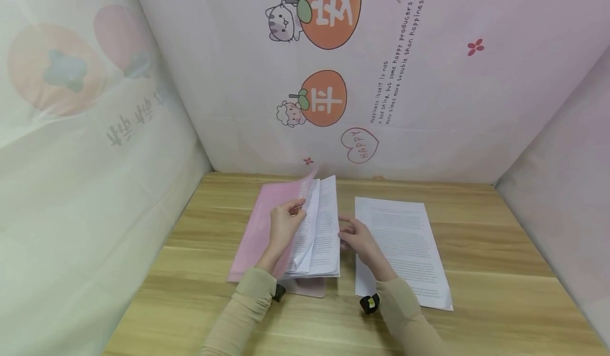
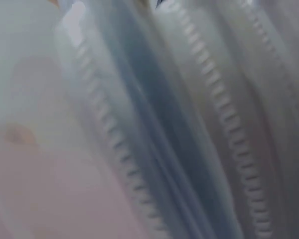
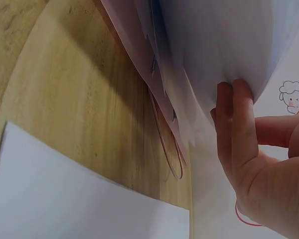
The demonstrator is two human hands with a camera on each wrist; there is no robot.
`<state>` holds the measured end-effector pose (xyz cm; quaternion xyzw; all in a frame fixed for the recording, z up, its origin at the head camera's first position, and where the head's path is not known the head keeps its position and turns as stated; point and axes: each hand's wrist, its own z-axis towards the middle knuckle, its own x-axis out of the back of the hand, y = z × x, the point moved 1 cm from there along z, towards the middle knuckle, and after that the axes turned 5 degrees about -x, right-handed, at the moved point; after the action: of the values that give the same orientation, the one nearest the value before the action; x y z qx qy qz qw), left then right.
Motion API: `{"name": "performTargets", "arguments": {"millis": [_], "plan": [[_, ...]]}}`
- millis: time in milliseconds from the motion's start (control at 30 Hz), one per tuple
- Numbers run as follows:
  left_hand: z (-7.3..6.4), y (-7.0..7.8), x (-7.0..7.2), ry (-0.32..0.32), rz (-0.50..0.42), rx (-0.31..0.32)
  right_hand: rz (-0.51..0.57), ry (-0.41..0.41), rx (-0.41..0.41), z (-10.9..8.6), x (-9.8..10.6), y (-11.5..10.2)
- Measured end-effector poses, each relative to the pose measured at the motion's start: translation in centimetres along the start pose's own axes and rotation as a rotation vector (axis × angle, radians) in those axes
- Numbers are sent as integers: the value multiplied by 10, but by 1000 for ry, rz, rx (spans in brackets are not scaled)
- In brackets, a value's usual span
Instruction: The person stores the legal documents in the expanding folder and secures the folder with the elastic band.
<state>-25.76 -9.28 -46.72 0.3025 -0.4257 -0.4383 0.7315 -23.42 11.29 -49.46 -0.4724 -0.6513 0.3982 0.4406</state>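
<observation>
A pink plastic folder (image 1: pixel 257 223) lies spread on the wooden table, with its cover lifted at a slant. My left hand (image 1: pixel 284 223) pinches its upper edge with thumb and fingers. Clear sleeves with ridged strips (image 2: pixel 224 107) fill the left wrist view, blurred. Printed sheets (image 1: pixel 324 229) stand partly raised within the folder, one curling at its lower corner. At their right edge my right hand (image 1: pixel 357 237) grips the paper; in the right wrist view its fingers (image 3: pixel 244 119) lie against the bent sheets (image 3: pixel 224 45), the thumb partly hidden behind them.
Right of the folder, a separate printed sheet (image 1: pixel 400 250) lies flat, partly under the right forearm. A rounded flap (image 1: pixel 310 287) sticks out below the folder. White printed cloth walls (image 1: pixel 429 133) enclose the table's back and sides.
</observation>
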Motion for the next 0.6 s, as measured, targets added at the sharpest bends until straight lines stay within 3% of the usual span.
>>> {"name": "performTargets", "arguments": {"millis": [333, 600], "plan": [[1, 0, -1, 2, 12, -13, 13, -6, -5, 3, -16, -1], [3, 1, -4, -108, 166, -66, 18, -3, -11, 3, -17, 0]]}}
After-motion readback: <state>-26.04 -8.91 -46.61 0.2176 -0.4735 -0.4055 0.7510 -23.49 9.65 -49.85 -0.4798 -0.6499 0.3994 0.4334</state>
